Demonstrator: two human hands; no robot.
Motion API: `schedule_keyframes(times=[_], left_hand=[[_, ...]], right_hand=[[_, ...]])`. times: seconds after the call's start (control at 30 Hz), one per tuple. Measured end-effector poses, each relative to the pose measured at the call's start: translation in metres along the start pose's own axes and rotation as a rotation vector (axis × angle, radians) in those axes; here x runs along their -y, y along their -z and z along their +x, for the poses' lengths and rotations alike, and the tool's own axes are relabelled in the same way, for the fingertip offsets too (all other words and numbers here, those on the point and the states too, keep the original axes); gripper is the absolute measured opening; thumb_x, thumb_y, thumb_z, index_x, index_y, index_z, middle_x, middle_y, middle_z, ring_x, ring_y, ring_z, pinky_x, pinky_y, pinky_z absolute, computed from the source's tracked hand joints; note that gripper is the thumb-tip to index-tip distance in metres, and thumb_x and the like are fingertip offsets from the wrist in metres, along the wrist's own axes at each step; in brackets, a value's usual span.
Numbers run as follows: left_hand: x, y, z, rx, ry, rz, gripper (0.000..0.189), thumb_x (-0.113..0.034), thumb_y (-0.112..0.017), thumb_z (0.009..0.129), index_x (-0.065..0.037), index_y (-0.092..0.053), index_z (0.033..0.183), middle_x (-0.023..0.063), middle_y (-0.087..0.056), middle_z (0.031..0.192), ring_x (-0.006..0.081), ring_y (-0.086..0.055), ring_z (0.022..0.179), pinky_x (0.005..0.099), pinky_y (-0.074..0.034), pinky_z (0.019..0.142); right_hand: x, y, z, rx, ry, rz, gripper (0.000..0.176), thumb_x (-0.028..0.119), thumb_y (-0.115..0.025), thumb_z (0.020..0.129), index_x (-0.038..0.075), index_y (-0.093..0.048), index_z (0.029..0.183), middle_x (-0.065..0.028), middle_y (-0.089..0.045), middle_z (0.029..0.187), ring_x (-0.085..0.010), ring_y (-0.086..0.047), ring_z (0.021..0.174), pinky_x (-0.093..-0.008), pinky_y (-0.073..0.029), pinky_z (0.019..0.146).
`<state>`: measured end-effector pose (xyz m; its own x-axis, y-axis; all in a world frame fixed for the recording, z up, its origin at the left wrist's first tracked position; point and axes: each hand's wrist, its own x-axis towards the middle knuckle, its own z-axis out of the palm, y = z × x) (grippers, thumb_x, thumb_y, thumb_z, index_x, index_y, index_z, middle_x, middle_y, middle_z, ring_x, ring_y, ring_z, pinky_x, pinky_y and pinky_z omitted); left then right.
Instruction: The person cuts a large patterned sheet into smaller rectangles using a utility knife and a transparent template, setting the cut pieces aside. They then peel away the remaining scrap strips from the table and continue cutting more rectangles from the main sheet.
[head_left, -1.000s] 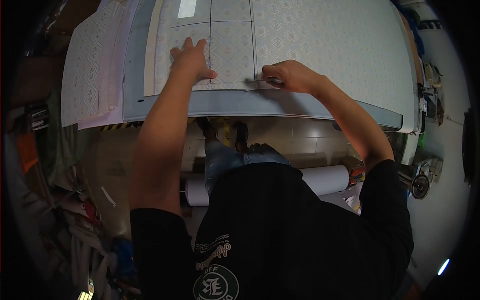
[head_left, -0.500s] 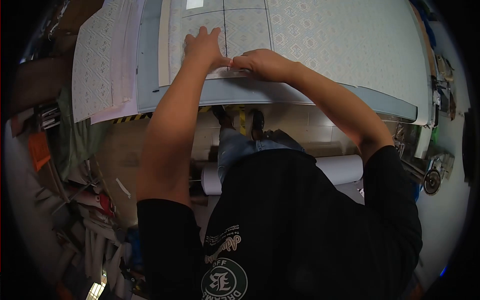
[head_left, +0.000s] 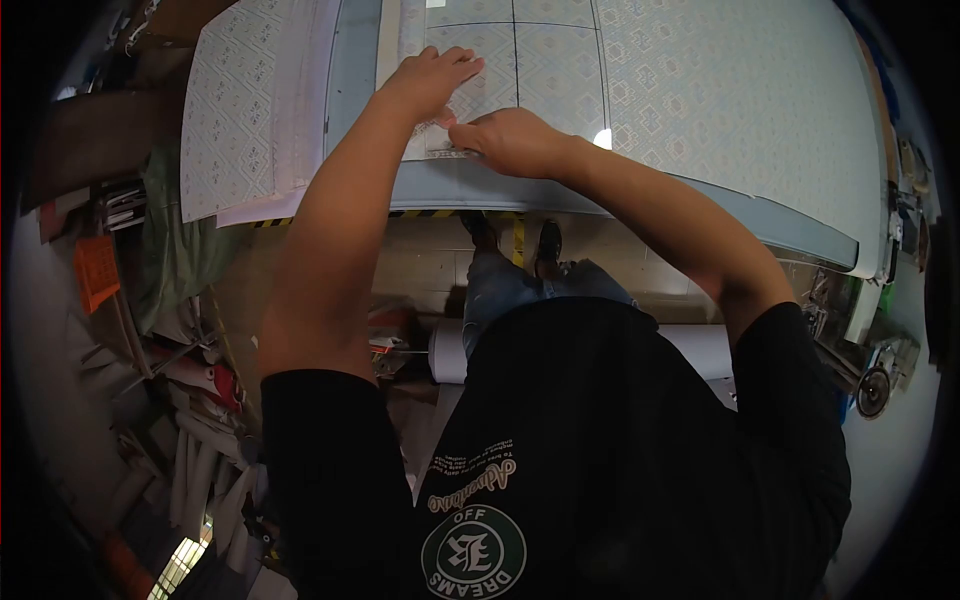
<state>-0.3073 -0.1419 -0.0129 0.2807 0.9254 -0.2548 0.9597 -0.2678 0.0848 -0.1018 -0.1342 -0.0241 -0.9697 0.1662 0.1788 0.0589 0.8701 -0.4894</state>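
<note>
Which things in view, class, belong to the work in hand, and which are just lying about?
In use:
- left hand
- right hand
- patterned sheet under them
- table

Apparently lying about:
- green cloth
- orange item
- large roll below the table

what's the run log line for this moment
left hand: open, over patterned sheet | right hand: fingers curled, near left thumb | grip contents: not visible
</note>
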Motion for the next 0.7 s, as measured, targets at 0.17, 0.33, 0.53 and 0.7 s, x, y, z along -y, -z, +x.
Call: schedule_keyframes(times=[0.17,0.33,0.53,0.7], left_hand=[[0.008,-0.013,0.003,-0.035,-0.013,0.0,0.1,-0.013,-0.091,0.06,-0.025,-0.048,0.15,-0.0006,-0.045,0.156,0.0317,-0.054,0.126,0.0424,-0.052,0.102],[0.005,-0.008,0.002,-0.031,-0.009,-0.005,0.097,-0.012,-0.09,0.061,-0.025,-0.049,0.149,0.0,-0.046,0.155,0.0317,-0.055,0.126,0.0421,-0.052,0.102],[0.002,-0.006,0.001,0.01,0.037,-0.039,0.101,-0.005,-0.089,0.06,-0.024,-0.048,0.15,0.0016,-0.044,0.157,0.0341,-0.055,0.125,0.0419,-0.049,0.105],[-0.004,0.018,0.01,0.08,-0.102,0.053,0.096,-0.02,-0.095,0.053,-0.009,-0.053,0.138,0.0107,-0.053,0.138,0.0346,-0.057,0.119,0.0436,-0.052,0.099]], right_hand=[[0.012,-0.022,0.032,-0.036,-0.049,0.047,0.016,0.017,-0.068,0.092,0.01,-0.057,0.1,-0.0148,-0.066,0.078,-0.0366,-0.067,0.068,-0.0492,-0.051,0.06],[0.006,-0.024,0.03,-0.092,-0.021,0.132,0.017,0.015,-0.068,0.091,0.011,-0.057,0.102,-0.0145,-0.066,0.08,-0.0367,-0.068,0.071,-0.0482,-0.052,0.062],[0.004,-0.032,0.02,-0.068,-0.074,0.207,0.017,0.013,-0.068,0.092,0.011,-0.056,0.105,-0.014,-0.067,0.083,-0.039,-0.067,0.076,-0.0481,-0.053,0.065],[0.012,-0.041,0.011,-0.119,-0.176,0.259,0.017,0.013,-0.067,0.092,0.011,-0.057,0.105,-0.0144,-0.068,0.087,-0.0405,-0.067,0.078,-0.0477,-0.053,0.066]])
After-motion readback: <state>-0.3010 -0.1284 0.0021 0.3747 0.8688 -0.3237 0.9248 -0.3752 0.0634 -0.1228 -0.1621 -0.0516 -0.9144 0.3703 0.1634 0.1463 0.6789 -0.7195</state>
